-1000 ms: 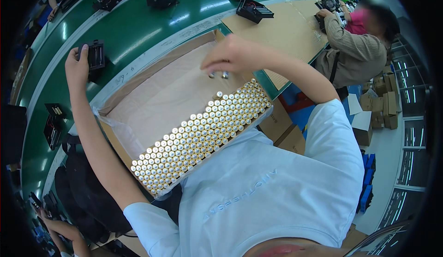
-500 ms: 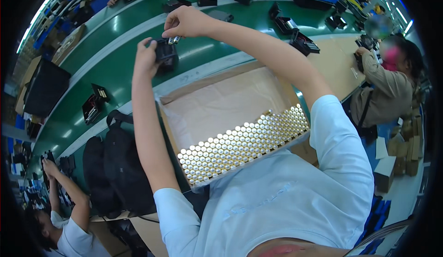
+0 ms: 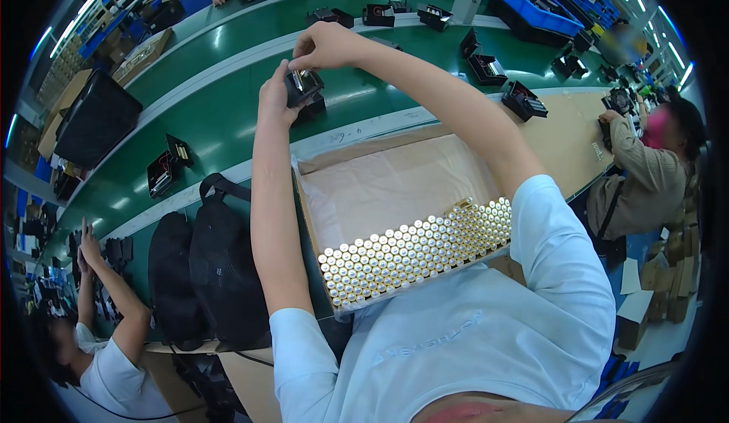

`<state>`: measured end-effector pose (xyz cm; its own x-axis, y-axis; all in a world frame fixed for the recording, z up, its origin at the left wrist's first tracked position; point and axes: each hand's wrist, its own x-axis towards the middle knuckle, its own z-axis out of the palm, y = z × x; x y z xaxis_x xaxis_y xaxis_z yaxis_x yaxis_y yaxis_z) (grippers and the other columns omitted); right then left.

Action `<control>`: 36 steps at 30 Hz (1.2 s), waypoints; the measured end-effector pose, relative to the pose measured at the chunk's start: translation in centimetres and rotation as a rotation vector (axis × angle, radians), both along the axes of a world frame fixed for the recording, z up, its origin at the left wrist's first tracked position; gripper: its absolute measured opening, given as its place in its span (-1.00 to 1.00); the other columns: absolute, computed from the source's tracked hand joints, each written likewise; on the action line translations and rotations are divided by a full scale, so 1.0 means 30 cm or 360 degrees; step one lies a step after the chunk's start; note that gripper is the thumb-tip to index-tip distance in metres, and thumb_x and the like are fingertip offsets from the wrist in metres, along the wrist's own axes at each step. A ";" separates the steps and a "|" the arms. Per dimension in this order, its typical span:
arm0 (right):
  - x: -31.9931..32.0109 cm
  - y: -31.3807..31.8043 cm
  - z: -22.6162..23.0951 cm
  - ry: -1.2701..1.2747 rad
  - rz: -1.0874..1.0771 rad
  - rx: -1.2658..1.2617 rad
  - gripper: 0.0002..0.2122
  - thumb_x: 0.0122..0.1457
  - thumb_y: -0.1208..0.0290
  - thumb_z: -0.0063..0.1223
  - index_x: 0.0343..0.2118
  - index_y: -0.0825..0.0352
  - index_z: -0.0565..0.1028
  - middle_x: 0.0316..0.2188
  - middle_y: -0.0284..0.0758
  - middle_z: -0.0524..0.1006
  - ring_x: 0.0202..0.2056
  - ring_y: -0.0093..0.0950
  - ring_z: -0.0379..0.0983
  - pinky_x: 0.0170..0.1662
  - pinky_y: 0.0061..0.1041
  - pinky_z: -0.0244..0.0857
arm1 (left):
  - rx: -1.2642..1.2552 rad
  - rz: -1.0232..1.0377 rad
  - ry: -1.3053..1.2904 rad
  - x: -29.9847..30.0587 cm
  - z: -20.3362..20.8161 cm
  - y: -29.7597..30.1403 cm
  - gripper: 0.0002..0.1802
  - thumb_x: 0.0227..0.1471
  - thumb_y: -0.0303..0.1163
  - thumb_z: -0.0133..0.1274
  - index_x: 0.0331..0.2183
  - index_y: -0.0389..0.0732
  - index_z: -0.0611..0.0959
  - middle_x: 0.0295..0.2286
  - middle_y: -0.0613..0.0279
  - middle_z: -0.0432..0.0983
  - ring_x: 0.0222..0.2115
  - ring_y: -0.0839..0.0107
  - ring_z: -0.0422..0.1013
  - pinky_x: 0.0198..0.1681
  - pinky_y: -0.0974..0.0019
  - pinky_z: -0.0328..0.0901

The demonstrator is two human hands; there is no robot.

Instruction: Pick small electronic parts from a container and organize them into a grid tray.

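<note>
Over the green belt, my left hand (image 3: 276,95) grips a small black case (image 3: 310,98) with its lid side raised. My right hand (image 3: 328,46) is closed in a pinch at the top of that case. Just under its fingertips, batteries (image 3: 300,80) show at the case's opening; the fingers partly hide them. Near my chest lies a shallow cardboard tray (image 3: 395,157) lined with clear film. Rows of upright batteries (image 3: 410,252) with silver ends and gold sides pack its near part, and one or two lie loose on top.
More open black cases stand along the green conveyor (image 3: 235,112), one case (image 3: 168,166) to the left. Black bags (image 3: 224,263) lie beside my left forearm. A blue bin (image 3: 535,7) is at the far right. Co-workers sit at left and right; cardboard boxes (image 3: 638,309) stand at right.
My right fingers have come down to the case, and the batteries they held above it are now at its opening. The whole view has shifted a little.
</note>
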<state>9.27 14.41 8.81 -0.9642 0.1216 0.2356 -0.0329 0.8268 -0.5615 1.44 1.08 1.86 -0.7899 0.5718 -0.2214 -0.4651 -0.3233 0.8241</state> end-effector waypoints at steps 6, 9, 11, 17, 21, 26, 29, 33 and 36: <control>0.028 -0.056 -0.039 0.0279 0.0120 0.0431 -0.83 -0.02 0.34 0.25 -0.43 0.34 0.63 -0.53 -0.37 0.59 -0.49 -0.49 0.49 -0.37 -0.55 0.39 | -0.0084 -0.0078 0.0210 -0.042 -0.057 -0.011 -0.59 0.09 -0.41 0.09 -0.04 -0.34 0.43 -0.20 -0.07 0.47 -0.28 0.20 0.44 -0.31 0.13 0.41; 0.050 -0.078 -0.097 0.0485 0.0106 0.0623 -0.84 0.02 0.35 0.22 -0.40 0.33 0.63 -0.51 -0.36 0.60 -0.41 -0.49 0.49 -0.33 -0.54 0.39 | -0.0110 0.0177 0.0199 -0.056 -0.074 0.011 -0.64 0.08 -0.40 0.11 -0.09 -0.32 0.49 -0.21 -0.05 0.47 -0.26 0.21 0.43 -0.31 0.14 0.41; 0.066 -0.088 -0.132 0.0695 0.0087 0.0814 -0.84 0.05 0.35 0.18 -0.38 0.32 0.63 -0.49 -0.35 0.60 -0.34 -0.49 0.49 -0.29 -0.53 0.39 | -0.0139 0.0427 0.0195 -0.056 -0.094 0.016 -0.69 0.07 -0.39 0.13 -0.15 -0.31 0.55 -0.21 -0.04 0.48 -0.25 0.21 0.42 -0.31 0.16 0.41; 0.114 -0.059 -0.188 0.0767 0.0054 0.0859 -0.83 0.11 0.37 0.12 -0.29 0.30 0.62 -0.42 -0.32 0.60 -0.23 -0.48 0.45 -0.23 -0.51 0.38 | 0.0045 0.0044 0.0117 -0.159 -0.115 -0.030 -0.42 -0.02 -0.42 0.23 -0.01 -0.29 0.33 -0.14 -0.17 0.36 -0.19 0.08 0.42 -0.26 0.08 0.45; 0.254 0.010 -0.115 0.1038 0.0327 0.0713 -0.81 0.13 0.39 0.09 -0.22 0.30 0.60 -0.37 -0.30 0.60 -0.31 -0.45 0.46 -0.23 -0.51 0.38 | -0.0062 0.0308 0.0149 -0.110 -0.068 0.004 -0.23 -0.13 -0.51 0.32 0.05 -0.26 0.23 -0.09 -0.21 0.29 -0.17 0.06 0.42 -0.23 0.07 0.45; 0.644 0.080 0.025 -0.0805 0.0755 0.0197 -0.81 0.06 0.40 0.16 -0.27 0.35 0.60 -0.35 -0.33 0.60 -0.47 -0.47 0.44 -0.35 -0.52 0.36 | -0.0241 0.0248 0.0438 -0.171 -0.116 -0.049 -0.18 -0.16 -0.58 0.33 0.07 -0.26 0.21 -0.09 -0.20 0.28 -0.19 0.08 0.44 -0.20 0.14 0.45; 0.804 0.107 0.006 -0.1072 0.0717 0.0109 -0.78 0.01 0.42 0.22 -0.25 0.34 0.60 -0.36 -0.35 0.60 -0.48 -0.50 0.43 -0.35 -0.54 0.35 | -0.0266 0.0145 0.0479 -0.189 -0.122 -0.055 -0.22 -0.13 -0.57 0.31 0.06 -0.26 0.22 -0.15 -0.16 0.34 -0.26 0.17 0.46 -0.22 0.22 0.43; 0.866 0.122 -0.042 -0.1279 0.0665 -0.0094 -0.76 -0.01 0.48 0.25 -0.23 0.35 0.59 -0.37 -0.35 0.61 -0.47 -0.53 0.43 -0.34 -0.54 0.36 | -0.0300 0.0145 0.0384 -0.243 -0.149 -0.108 -0.20 -0.13 -0.58 0.31 0.09 -0.28 0.22 -0.09 -0.18 0.29 -0.18 0.14 0.41 -0.15 0.18 0.43; 0.883 0.176 -0.087 -0.1217 0.0647 -0.0203 -0.76 -0.01 0.53 0.24 -0.21 0.36 0.59 -0.38 -0.35 0.61 -0.47 -0.56 0.46 -0.34 -0.59 0.37 | -0.0264 0.0141 0.0298 -0.227 -0.146 -0.042 -0.20 -0.13 -0.60 0.30 0.09 -0.29 0.22 -0.05 -0.19 0.27 -0.13 0.09 0.38 -0.11 0.13 0.42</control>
